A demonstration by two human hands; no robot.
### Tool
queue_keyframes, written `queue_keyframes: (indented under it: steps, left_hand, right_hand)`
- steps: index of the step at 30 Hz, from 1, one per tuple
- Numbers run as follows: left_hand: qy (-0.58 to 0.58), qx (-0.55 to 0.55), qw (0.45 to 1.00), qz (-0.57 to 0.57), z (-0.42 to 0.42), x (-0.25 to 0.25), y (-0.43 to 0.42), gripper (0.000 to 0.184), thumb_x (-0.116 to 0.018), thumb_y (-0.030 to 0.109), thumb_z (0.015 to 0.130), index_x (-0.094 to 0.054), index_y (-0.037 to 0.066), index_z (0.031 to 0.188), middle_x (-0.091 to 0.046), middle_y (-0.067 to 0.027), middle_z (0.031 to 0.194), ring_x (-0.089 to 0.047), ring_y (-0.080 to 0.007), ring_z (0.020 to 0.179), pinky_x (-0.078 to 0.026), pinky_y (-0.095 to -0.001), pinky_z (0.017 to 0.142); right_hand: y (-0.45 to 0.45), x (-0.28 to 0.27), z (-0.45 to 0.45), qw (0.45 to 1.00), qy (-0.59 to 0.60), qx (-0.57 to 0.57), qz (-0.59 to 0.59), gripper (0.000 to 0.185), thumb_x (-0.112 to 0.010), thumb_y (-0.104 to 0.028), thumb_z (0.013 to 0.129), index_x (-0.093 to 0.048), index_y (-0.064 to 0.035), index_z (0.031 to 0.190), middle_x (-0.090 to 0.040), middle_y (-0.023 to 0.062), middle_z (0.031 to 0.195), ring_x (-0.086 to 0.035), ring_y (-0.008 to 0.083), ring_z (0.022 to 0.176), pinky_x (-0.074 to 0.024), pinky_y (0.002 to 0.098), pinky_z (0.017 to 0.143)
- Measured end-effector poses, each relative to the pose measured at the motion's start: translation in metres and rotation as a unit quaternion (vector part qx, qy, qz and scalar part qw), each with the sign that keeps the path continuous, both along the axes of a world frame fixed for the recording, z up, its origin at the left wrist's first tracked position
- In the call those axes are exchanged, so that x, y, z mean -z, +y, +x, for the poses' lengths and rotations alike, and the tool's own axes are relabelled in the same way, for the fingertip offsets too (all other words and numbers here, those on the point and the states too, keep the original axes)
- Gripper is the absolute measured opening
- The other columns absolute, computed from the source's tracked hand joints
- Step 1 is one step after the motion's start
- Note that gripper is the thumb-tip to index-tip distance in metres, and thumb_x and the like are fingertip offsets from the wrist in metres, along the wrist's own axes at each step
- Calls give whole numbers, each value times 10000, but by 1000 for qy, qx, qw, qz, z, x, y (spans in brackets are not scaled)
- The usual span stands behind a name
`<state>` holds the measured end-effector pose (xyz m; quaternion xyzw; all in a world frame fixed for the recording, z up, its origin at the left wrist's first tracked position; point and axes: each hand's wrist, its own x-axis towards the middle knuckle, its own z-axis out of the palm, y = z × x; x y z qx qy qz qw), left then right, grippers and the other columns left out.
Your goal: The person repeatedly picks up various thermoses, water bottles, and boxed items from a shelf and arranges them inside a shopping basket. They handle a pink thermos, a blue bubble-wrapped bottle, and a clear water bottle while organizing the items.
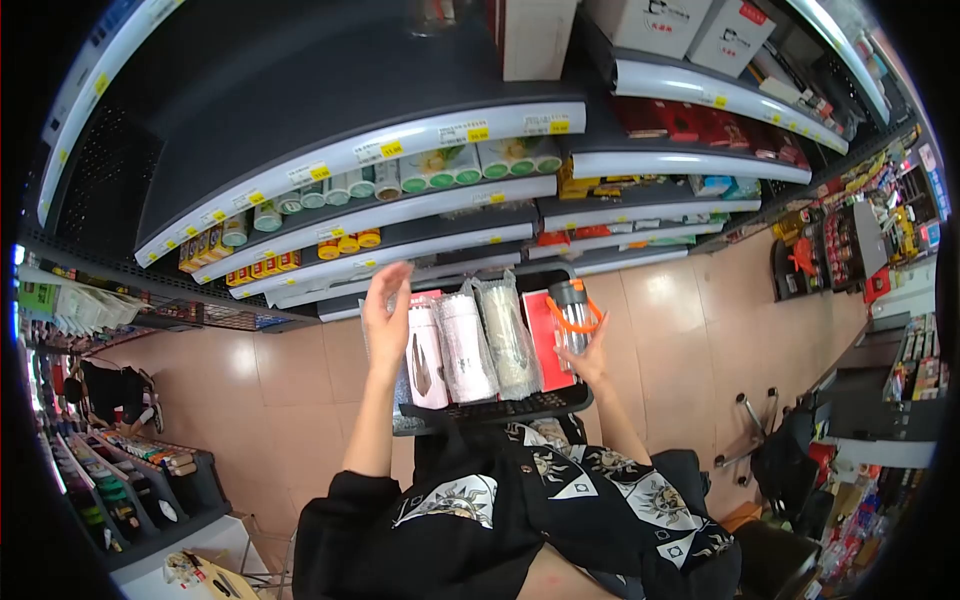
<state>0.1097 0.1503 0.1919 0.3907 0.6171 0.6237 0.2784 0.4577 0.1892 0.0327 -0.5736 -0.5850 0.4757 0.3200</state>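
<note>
A black basket (500, 411) is in front of my body. Inside it lie a pink tumbler (424, 360), a pale tumbler in bubble wrap (467, 350) and a cream one in clear wrap (509, 340). A red box (548, 345) is at the basket's right side. My right hand (590, 358) grips a clear water bottle (573, 337) with a dark lid and an orange strap, over the right end of the basket. On the other side, my left hand (387, 305) is raised by the pink tumbler, its fingers stretched out and holding nothing I can see.
Shelves with price strips (380, 150) stand ahead, stocked with green-capped cans (440, 172) and small yellow packs (348, 242). White boxes (655, 25) sit on the upper right shelf. A person (115, 390) is far left. A wheeled chair base (750, 430) stands at right.
</note>
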Motion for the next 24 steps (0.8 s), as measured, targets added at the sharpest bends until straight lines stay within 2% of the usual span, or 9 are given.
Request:
queue_keyframes:
  steps: [2, 3, 5, 9, 13, 18, 21, 22, 24]
  left_hand:
    - [95, -4, 993, 68, -3, -38, 29, 285, -559, 24, 889, -528, -19, 1169, -608, -118, 1142, -564, -209, 1106, -413, -321, 975]
    - [133, -8, 986, 96, -7, -56, 46, 315, -574, 33, 880, -517, -18, 1186, -594, -131, 1176, -555, -221, 1128, -407, -332, 986]
    - [229, -32, 963, 140, -21, -85, 87, 430, -613, 78, 861, -466, -8, 1256, -528, -159, 1272, -505, -262, 1196, -375, -360, 1022]
    - [299, -73, 935, 176, -41, -138, 192, 806, -719, 250, 789, -279, -72, 1382, -366, -273, 1379, -368, -363, 1299, -312, -402, 1067]
    - [288, -102, 937, 170, -76, -154, 298, 1078, -809, 365, 668, -173, -111, 1397, -354, -319, 1362, -355, -395, 1295, -316, -395, 1067]
    - [255, -99, 951, 143, -92, -161, 355, 1375, -894, 417, 526, 19, -111, 1408, -378, -326, 1337, -438, -392, 1235, -365, -367, 1040]
    - [188, -123, 966, 128, -96, -163, 373, 1332, -893, 424, 532, -31, -116, 1391, -404, -317, 1312, -461, -362, 1219, -387, -355, 1023]
    - [162, -101, 972, 134, -89, -177, 364, 1259, -892, 433, 532, -112, -116, 1352, -421, -304, 1290, -476, -353, 1199, -404, -352, 1009]
    - [185, -102, 967, 146, -92, -187, 373, 1224, -890, 441, 532, -145, -111, 1332, -433, -299, 1276, -480, -355, 1192, -409, -357, 1004]
  right_hand:
    - [1, 14, 2, 983, -154, 2, 102, 1297, -852, -199, 615, 128, -25, 1447, -217, 296, 1441, -357, 387, 1295, -358, 445, 1052]
    - [0, 7, 0, 983, -149, -2, 108, 1297, -852, -199, 615, 128, -25, 1447, -217, 296, 1441, -357, 387, 1295, -358, 445, 1052]
    - [-4, -25, -5, 998, 26, 39, -42, 1294, -855, -217, 609, 107, -9, 1449, -212, 304, 1443, -326, 404, 1314, -328, 443, 1067]
    - [-2, -6, 13, 996, -78, 9, 37, 1289, -860, -238, 601, 79, 2, 1450, -211, 313, 1438, -301, 403, 1328, -311, 444, 1079]
    - [2, -2, 19, 990, -107, 15, 95, 1276, -856, -251, 609, 67, -4, 1455, -203, 311, 1443, -307, 411, 1319, -316, 440, 1076]
    - [-2, -7, 22, 992, -108, 29, 65, 1181, -799, -334, 685, 27, -1, 1461, -145, 285, 1474, -309, 419, 1309, -308, 467, 1065]
    - [-1, -4, 18, 991, -98, 25, 86, 1101, -760, -307, 724, -5, -3, 1465, -113, 282, 1483, -291, 422, 1317, -288, 483, 1069]
    - [0, -17, 15, 982, -147, 16, 119, 1071, -752, -297, 731, -29, 1, 1462, -117, 283, 1481, -279, 428, 1322, -274, 489, 1075]
    - [7, -44, 6, 970, -193, 9, 151, 1041, -743, -287, 737, -54, 5, 1460, -121, 284, 1479, -267, 435, 1326, -260, 495, 1081]
